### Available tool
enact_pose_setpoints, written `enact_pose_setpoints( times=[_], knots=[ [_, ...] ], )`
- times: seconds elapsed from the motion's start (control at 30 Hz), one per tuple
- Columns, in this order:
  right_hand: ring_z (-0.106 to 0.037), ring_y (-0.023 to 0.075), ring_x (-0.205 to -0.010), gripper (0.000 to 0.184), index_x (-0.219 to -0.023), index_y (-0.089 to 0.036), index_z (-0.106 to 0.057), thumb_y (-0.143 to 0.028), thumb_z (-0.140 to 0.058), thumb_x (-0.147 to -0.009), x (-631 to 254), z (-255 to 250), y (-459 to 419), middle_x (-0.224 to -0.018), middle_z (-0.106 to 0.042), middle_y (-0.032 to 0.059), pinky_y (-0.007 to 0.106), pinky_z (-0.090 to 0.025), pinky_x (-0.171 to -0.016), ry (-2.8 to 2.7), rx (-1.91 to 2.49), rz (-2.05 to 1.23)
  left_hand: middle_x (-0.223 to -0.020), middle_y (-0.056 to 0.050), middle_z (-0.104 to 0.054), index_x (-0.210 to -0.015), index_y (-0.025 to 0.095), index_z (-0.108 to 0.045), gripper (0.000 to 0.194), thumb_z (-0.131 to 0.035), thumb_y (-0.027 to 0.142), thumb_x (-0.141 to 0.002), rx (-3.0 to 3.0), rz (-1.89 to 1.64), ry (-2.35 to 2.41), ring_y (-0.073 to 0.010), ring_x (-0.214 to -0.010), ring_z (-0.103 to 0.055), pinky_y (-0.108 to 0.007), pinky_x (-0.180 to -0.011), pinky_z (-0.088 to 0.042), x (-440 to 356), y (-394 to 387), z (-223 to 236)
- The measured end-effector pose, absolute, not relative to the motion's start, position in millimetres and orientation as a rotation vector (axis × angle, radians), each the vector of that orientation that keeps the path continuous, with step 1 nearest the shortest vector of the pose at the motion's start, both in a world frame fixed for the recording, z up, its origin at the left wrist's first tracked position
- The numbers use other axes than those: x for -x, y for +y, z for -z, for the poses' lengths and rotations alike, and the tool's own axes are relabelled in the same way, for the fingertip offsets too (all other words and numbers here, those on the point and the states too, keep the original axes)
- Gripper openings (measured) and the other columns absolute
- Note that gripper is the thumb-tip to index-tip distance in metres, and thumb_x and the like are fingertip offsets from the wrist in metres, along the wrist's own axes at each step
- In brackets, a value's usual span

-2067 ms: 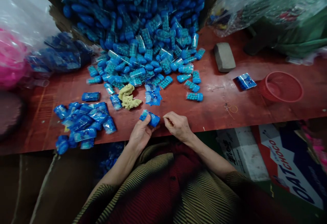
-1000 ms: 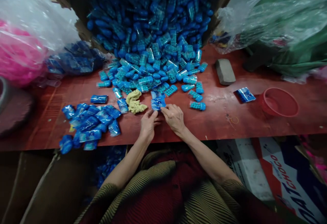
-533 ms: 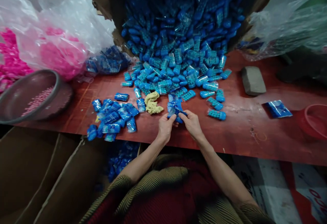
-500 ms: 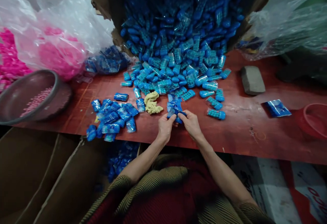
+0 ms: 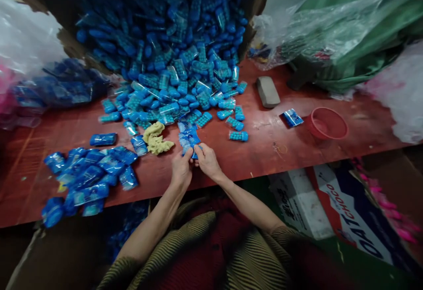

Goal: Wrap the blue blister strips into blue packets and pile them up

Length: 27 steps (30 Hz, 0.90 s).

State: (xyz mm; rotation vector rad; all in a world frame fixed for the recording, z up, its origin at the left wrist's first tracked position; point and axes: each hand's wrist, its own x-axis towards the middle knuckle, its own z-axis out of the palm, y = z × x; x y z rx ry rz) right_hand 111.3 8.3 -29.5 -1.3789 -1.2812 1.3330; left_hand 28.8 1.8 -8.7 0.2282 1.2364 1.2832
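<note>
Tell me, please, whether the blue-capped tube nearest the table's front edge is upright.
Tipped: the tube lies on its side, cap pointing right.

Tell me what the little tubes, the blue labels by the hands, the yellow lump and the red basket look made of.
Tubes: likely glossy clear plastic; beads show through.
Labels: probably thin printed film, slightly shiny; coated paper is possible.
Lump: perhaps soft putty, matte, with irregular folds.
Basket: likely moulded plastic, evenly red and thin-walled.

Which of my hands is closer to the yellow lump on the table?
Left. Your left hand is just below and right of the yellow lump in the picture; your right hand is farther right.
</note>
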Motion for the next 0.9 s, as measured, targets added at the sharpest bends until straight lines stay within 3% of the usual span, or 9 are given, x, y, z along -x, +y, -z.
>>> enact_pose_setpoints(
  times=[0.07, 0.23, 0.3, 0.37, 0.43, 0.53, 0.7, 0.8, 0.9],
  knots=[
    [-0.047, 0.0085, -0.042, 0.030, -0.068, -0.021, -0.041, -0.044, -0.041, -0.088, -114, 31, 9, -0.051, -0.048, -0.0058, 0.019, -0.039, -0.042, -1.293, 1.347, -1.368, -0.037, 0.008, -0.042, -0.056, 0.015, -0.051, 0.030, -0.078, 0.028, -0.059, -0.220, -1.243, 1.209, -0.0066, -0.035, -0.044, -0.018, -0.037, -0.037, -28, 1, 10],
    [-0.045, 0.0092, -0.052, 0.042, -0.059, -0.019, -0.045, -0.048, -0.040, -0.088, -132, 29, 12, -0.056, -0.046, -0.0038, 0.021, -0.038, -0.050, -1.478, 1.322, -1.300, -0.057, -0.001, -0.063, -0.075, 0.012, -0.063, 0.016, -0.073, 0.023, -0.069, -0.183, -1.056, 1.161, -0.0096, -0.045, -0.057, -0.018, -0.043, -0.047, -18, -10, 12],
    [-0.050, 0.0116, -0.062, 0.039, -0.065, -0.018, -0.054, -0.043, -0.038, -0.091, -148, 23, 13, -0.064, -0.052, -0.0009, 0.023, -0.041, -0.060, -1.669, 1.386, -1.103, -0.057, -0.002, -0.063, -0.073, 0.012, -0.062, 0.011, -0.070, 0.020, -0.072, -0.164, -0.993, 1.153, -0.0108, -0.047, -0.059, -0.019, -0.045, -0.050, -12, -15, 10],
    [-0.054, 0.0163, -0.081, 0.026, -0.086, -0.018, -0.062, -0.035, -0.044, -0.090, -170, 17, 15, -0.087, -0.059, 0.0054, 0.028, -0.042, -0.074, -1.851, 1.535, -0.741, -0.050, -0.001, -0.057, -0.066, 0.012, -0.059, 0.015, -0.067, 0.020, -0.076, -0.129, -1.000, 1.178, -0.0120, -0.048, -0.061, -0.019, -0.046, -0.051, -8, -18, 8],
    [-0.050, 0.0243, -0.098, 0.025, -0.108, -0.016, -0.060, -0.028, -0.048, -0.089, -196, 12, 19, -0.110, -0.056, 0.0144, 0.036, -0.040, -0.082, -1.972, 1.775, -0.369, -0.045, 0.001, -0.052, -0.063, 0.013, -0.056, 0.019, -0.063, 0.021, -0.080, -0.083, -1.019, 1.206, -0.0130, -0.049, -0.062, -0.019, -0.046, -0.052, -5, -19, 5],
    [-0.049, 0.0308, -0.096, 0.026, -0.109, -0.015, -0.060, -0.020, -0.047, -0.087, -227, 11, 25, -0.106, -0.056, 0.0183, 0.044, -0.036, -0.079, -2.028, 2.130, -0.107, -0.044, 0.002, -0.050, -0.064, 0.014, -0.054, 0.021, -0.061, 0.023, -0.082, -0.030, -1.004, 1.221, -0.0122, -0.048, -0.061, -0.018, -0.044, -0.051, -4, -19, 2],
    [-0.050, 0.0272, -0.089, 0.025, -0.110, -0.020, -0.061, -0.024, -0.046, -0.090, -219, 17, 21, -0.096, -0.058, 0.0131, 0.038, -0.036, -0.073, -2.219, 2.103, -0.187, -0.042, 0.004, -0.047, -0.068, 0.016, -0.055, 0.019, -0.057, 0.025, -0.085, 0.033, -0.973, 1.230, -0.0098, -0.045, -0.057, -0.016, -0.042, -0.050, -10, -20, -1],
    [-0.049, 0.0288, -0.093, 0.038, -0.125, -0.016, -0.052, -0.031, -0.048, -0.090, -192, 23, 8, -0.104, -0.057, 0.0170, 0.039, -0.036, -0.075, -2.307, 1.995, -0.167, -0.043, 0.004, -0.046, -0.068, 0.017, -0.054, 0.019, -0.058, 0.026, -0.084, 0.035, -0.985, 1.242, -0.0094, -0.045, -0.058, -0.015, -0.042, -0.050, -12, -21, -1],
    [-0.047, 0.0300, -0.100, 0.045, -0.135, -0.013, -0.042, -0.026, -0.044, -0.092, -176, 30, -7, -0.116, -0.054, 0.0207, 0.041, -0.036, -0.077, -2.418, 1.837, -0.168, -0.046, 0.003, -0.050, -0.067, 0.016, -0.055, 0.020, -0.062, 0.028, -0.081, 0.004, -1.005, 1.251, -0.0098, -0.048, -0.059, -0.015, -0.043, -0.051, -11, -21, 0]
  ],
)
